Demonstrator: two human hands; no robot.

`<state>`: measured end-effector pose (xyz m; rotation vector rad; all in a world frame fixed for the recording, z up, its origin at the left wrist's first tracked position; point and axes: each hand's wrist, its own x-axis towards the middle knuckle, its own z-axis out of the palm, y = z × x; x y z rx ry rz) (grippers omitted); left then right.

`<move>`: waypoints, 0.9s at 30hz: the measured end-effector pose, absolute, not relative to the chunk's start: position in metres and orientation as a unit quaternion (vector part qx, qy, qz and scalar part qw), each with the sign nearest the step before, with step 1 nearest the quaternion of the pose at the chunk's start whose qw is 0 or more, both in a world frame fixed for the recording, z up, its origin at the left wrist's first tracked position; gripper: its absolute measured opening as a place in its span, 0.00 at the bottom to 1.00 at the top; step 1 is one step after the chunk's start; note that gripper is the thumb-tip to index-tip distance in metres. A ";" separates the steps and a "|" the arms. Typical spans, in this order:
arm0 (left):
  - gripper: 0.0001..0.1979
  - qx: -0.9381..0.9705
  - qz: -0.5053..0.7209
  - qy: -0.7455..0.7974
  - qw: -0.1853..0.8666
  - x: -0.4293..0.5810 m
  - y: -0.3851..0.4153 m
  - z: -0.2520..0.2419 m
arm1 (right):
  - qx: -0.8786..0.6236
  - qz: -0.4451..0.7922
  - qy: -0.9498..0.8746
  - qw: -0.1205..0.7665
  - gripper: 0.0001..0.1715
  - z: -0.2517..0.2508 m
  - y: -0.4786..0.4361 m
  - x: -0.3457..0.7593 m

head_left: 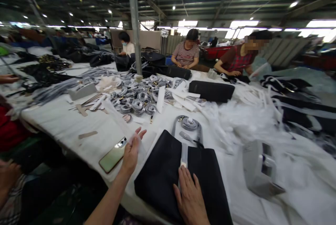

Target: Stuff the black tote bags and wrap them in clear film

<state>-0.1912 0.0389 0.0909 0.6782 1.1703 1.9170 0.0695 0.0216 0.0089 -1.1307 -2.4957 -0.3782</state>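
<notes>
A black bag (160, 169) lies flat on the table in front of me, with a pale strip (184, 153) running down from its top edge. My right hand (190, 193) rests on the bag with its fingers stretched out, fingertips at the strip's lower end. To the left, my left hand (132, 149) has a thin, translucent white sheet (146, 142) at its fingers and seems to grip it. A phone (112, 156) with a pale green back lies beside that hand. Just beyond the bag sits a coiled grey strap (189, 124) with metal clasps.
Many coiled grey straps (141, 95) are heaped farther back, near a metal post (135, 25). A grey tape dispenser (258, 169) stands at right among white wrapping sheets (244, 120). A black bag (211, 91) lies beyond. Co-workers sit across the table; another person's hand shows at far left.
</notes>
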 end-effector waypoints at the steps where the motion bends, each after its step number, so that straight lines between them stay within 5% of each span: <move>1: 0.23 0.337 0.713 0.482 0.382 -0.176 0.036 0.090 | -0.408 -0.126 -0.887 0.176 0.33 0.010 0.020 0.070; 9: 0.21 0.615 0.483 0.496 0.378 -0.073 0.025 0.032 | -0.443 -0.073 -0.877 0.170 0.33 0.012 0.012 0.071; 20: 0.33 0.687 0.301 0.599 0.281 -0.033 0.017 0.026 | -0.440 0.079 -0.870 0.210 0.38 0.013 0.019 0.053; 27: 0.26 0.712 0.248 0.609 0.246 -0.032 0.015 0.029 | -0.416 0.183 -0.862 0.224 0.39 0.039 -0.006 0.102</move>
